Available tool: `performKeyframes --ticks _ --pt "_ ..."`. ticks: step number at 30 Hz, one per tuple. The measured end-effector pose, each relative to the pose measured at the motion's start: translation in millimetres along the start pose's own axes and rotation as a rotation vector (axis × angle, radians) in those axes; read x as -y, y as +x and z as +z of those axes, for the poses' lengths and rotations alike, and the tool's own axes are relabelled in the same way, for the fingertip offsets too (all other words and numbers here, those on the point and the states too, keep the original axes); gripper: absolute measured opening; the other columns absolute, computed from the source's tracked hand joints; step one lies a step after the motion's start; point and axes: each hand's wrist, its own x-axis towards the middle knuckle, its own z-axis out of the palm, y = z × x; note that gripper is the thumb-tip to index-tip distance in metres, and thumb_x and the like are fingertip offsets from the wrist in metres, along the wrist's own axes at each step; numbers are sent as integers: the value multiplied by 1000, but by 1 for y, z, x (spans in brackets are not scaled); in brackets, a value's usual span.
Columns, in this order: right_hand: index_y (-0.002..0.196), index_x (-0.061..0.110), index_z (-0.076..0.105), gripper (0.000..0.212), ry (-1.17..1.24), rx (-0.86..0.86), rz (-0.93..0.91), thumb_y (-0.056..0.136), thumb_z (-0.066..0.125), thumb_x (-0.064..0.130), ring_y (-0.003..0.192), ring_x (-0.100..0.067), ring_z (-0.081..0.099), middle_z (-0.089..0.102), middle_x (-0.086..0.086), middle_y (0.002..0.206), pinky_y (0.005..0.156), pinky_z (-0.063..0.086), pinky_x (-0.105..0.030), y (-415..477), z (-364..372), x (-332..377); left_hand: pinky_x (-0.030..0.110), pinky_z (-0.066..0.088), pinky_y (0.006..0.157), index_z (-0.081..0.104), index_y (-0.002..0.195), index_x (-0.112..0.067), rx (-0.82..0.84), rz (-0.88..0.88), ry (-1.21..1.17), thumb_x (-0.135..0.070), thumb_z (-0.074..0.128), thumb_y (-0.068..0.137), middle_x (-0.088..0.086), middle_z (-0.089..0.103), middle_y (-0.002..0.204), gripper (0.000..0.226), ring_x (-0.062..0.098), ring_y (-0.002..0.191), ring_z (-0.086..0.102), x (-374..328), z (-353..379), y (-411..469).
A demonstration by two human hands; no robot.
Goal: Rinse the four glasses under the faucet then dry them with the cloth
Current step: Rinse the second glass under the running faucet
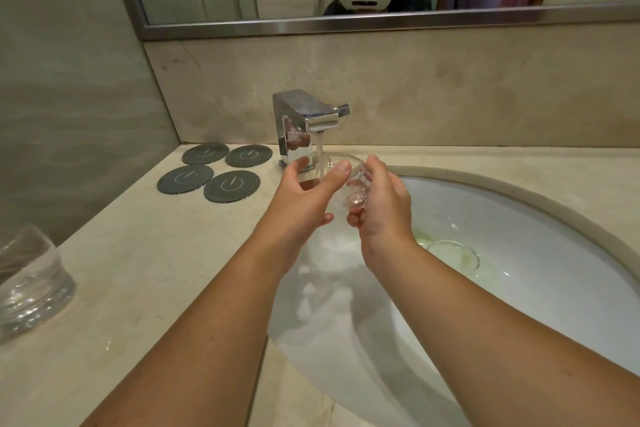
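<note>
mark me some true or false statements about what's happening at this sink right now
1. Water runs from the faucet. True.
2. The left hand and right hand both hold the glass in the stream. True.
3. The coasters number six. False: there are four, on the counter left of the faucet.
4. The second glass stands on a coaster. False: it stands on the bare counter, at the left edge of the view, well apart from the coasters.
</note>
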Motion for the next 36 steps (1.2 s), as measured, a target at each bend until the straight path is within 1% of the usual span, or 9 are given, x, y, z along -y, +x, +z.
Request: performKeyframes --ticks 4,7,9,15,19,22,26,31,36 --pt "124 15 65 40 -22 35 -17 99 66 47 61 -17 50 72 -1 92 49 38 -28 2 1 -3 31 60 81 46 152 -23 -47 33 3 -50 91 79 -2 71 124 89 15 116 72 1 -1 1" --pt "120 17 68 57 -60 53 26 94 59 67 61 -18 58 78 -6 105 48 40 -27 7 2 -8 37 64 85 48 146 -29 -66 74 6 -44 86 67 -3 69 127 89 12 113 73 2 -2 3" --pt "115 15 72 62 -63 60 74 95 54 72 55 -16 56 78 -5 101 47 40 -27 10 1 -9 39 64 91 48 145 -34 -49 96 15 -41 85 66 -2 68 130 87 12 115 72 2 -2 3" --pt "96 14 69 40 16 35 115 101 58 52 46 -13 45 65 -5 77 45 35 -28 6 -1 -6 41 59 103 46 144 -40 -12 113 45 -34 83 67 -5 64 137 86 6 118 69 3 -2 4" --pt "102 12 67 33 34 7 37 101 62 45 44 -13 44 65 -3 80 46 36 -28 7 0 -5 42 55 109 35 160 -33 13 56 64 -56 90 63 -12 61 139 113 6 126 63 2 0 2" --pt "112 12 68 34 2 2 1 100 64 44 50 -15 47 68 -2 81 48 38 -29 6 0 -5 37 59 99 34 160 -28 -11 17 78 -54 83 86 -14 63 128 93 6 122 65 3 -1 1" --pt "115 14 67 34 -14 27 -13 100 63 44 55 -17 51 71 -4 89 50 41 -30 5 1 -6 27 60 79 41 156 -24 -79 20 61 -50 85 86 2 67 134 87 15 117 70 4 -5 5" --pt "114 17 70 53 -67 51 89 99 54 66 58 -17 55 76 -2 102 50 41 -30 8 -1 -8 43 62 98 46 154 -31 -80 93 63 -48 88 65 -3 64 137 99 14 122 69 6 -3 6" --pt "101 12 70 39 12 34 126 100 61 50 49 -15 46 64 -6 77 46 36 -29 7 -1 -7 49 53 112 44 155 -35 -26 141 118 -47 86 59 -6 67 138 106 11 124 69 8 -4 7"
